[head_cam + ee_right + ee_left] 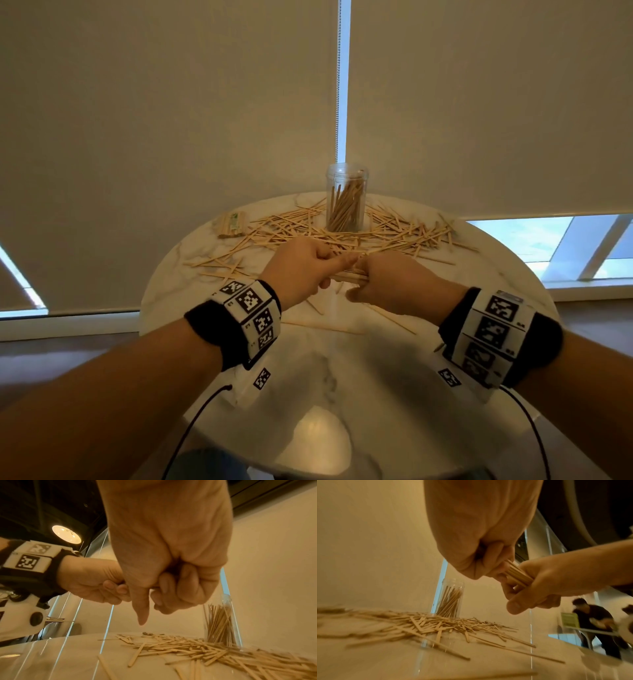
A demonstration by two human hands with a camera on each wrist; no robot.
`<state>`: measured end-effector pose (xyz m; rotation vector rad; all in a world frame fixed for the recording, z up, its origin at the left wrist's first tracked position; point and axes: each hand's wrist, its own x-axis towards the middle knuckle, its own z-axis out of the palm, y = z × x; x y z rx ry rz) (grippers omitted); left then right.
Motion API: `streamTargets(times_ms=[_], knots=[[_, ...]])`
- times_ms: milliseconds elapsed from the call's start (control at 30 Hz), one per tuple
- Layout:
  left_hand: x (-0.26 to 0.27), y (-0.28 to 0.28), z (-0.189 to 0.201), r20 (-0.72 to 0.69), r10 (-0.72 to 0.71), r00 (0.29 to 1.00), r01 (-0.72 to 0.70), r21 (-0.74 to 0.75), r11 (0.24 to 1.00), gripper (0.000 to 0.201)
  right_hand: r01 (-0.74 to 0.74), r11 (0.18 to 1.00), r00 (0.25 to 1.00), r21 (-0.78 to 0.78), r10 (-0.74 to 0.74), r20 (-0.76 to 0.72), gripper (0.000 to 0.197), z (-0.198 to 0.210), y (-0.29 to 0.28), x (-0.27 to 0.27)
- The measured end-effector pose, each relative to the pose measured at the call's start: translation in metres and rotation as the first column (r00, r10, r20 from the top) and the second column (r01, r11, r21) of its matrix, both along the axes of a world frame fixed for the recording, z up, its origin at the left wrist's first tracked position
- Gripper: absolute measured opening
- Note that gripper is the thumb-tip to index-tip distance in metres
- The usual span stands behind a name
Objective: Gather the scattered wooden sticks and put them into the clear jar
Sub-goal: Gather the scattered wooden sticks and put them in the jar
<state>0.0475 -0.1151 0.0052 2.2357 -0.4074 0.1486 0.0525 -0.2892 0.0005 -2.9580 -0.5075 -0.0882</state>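
Observation:
Thin wooden sticks (342, 236) lie scattered in a wide band across the far half of the round marble table (342, 370). Behind them the clear jar (346, 197) stands upright, partly filled with sticks, and shows again as the jar (451, 599) and the jar (221, 623). Above the table's middle, my left hand (301, 270) and right hand (394, 282) meet, both gripping one bundle of sticks (518, 574) between them. The left hand (481, 550) curls round one end, the right hand (173, 582) round the other, its thumb pointing down.
A banded pack of sticks (231, 224) lies at the table's far left. Loose sticks (387, 317) lie near my wrists. Closed blinds hang behind the table. Another person (597, 623) bends over in the background of the left wrist view.

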Motion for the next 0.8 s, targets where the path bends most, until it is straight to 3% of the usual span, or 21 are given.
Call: streamTargets(times_ms=[100,200,333,500,600,700,767,800], knots=[[0.009,0.004,-0.001,-0.102,0.049,0.994,-0.07,-0.216,0.974,0.042,-0.097,0.991,0.987,0.094,0.083,0.137,0.041,0.006,-0.009,0.0],[0.019,0.004,0.0,-0.281,0.032,0.959,-0.164,-0.46,0.872,0.03,-0.168,0.976,0.939,0.14,0.115,0.326,0.055,0.007,-0.012,0.003],[0.029,-0.011,-0.002,-0.43,-0.082,0.899,-0.21,-0.588,0.781,0.024,-0.075,0.997,0.854,0.025,0.051,0.518,0.065,0.007,-0.008,0.013],[0.051,-0.016,0.0,-0.486,-0.137,0.863,-0.216,-0.601,0.77,0.037,0.021,0.999,0.87,-0.044,0.004,0.492,0.069,0.028,-0.012,0.036],[0.084,-0.011,0.01,-0.51,-0.092,0.855,-0.268,-0.587,0.764,0.048,0.058,0.998,0.888,0.034,-0.067,0.456,0.064,0.054,-0.027,0.067],[0.127,-0.005,0.021,-0.477,0.037,0.878,-0.348,-0.584,0.733,0.03,0.152,0.978,0.86,0.146,-0.204,0.468,0.056,0.091,-0.049,0.113],[0.158,-0.005,0.025,-0.385,0.114,0.916,-0.315,-0.513,0.799,0.013,0.207,0.966,0.838,0.152,-0.255,0.482,0.055,0.113,-0.06,0.151],[0.174,-0.006,0.026,-0.338,0.147,0.93,-0.298,-0.451,0.841,0.018,0.229,0.964,0.833,0.134,-0.265,0.485,0.055,0.121,-0.063,0.171]])
